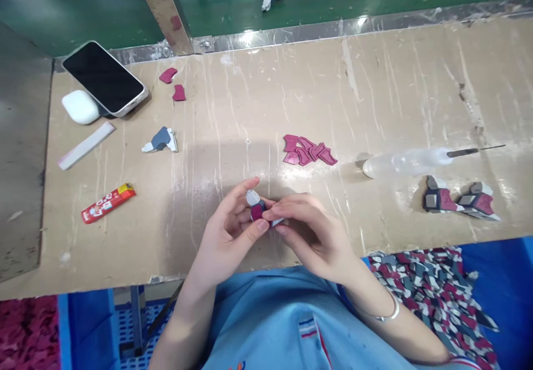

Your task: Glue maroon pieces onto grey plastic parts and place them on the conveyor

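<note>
Near the front of the table, a small plastic toy part (257,211) in grey, dark blue and maroon is held between both hands. My left hand (233,226) grips it from the left, thumb against its lower side. Fingertips of my right hand (312,231) pinch its right side, where a white bit shows. The fingers hide much of the part. Beyond my hands lies a small pile of flat maroon pieces (308,150). Two assembled maroon, grey and dark blue parts (441,198) rest to the right.
A clear bottle with a needle tip (408,163) lies at right. Leftward are a phone (104,79), a white case (80,107), a red packet (108,203) and a blue-white part (161,138). Below the table edge stand blue bins (506,287) with many parts.
</note>
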Demonstrator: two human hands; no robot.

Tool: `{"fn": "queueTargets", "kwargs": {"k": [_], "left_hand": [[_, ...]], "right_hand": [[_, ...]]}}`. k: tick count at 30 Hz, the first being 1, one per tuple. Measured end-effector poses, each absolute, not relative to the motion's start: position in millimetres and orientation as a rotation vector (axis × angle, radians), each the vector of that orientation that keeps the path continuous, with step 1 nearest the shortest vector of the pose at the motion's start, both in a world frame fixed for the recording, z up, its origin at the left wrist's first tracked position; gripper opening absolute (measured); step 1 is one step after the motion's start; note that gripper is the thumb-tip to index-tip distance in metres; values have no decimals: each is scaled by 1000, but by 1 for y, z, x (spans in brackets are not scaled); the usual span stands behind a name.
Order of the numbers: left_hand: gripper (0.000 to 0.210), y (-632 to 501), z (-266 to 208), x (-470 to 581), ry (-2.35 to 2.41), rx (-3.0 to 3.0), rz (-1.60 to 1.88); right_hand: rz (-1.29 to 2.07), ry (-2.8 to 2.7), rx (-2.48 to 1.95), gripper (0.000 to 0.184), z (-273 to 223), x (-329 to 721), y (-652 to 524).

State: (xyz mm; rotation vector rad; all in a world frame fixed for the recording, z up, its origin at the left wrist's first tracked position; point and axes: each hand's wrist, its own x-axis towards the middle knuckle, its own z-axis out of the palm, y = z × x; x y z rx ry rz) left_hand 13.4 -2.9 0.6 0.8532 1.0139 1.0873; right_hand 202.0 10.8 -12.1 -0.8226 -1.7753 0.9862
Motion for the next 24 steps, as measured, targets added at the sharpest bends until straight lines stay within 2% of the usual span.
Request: {"fn": "queueTargets", "kwargs": {"k": [10, 24], "left_hand": [[45, 2, 7, 10, 943, 780, 1118], [44, 3, 2, 13, 915, 815, 1127]], "right_hand": [[1073, -1523, -854, 41, -26, 193, 4], [1082, -1488, -817, 40, -24, 191, 1]]}}
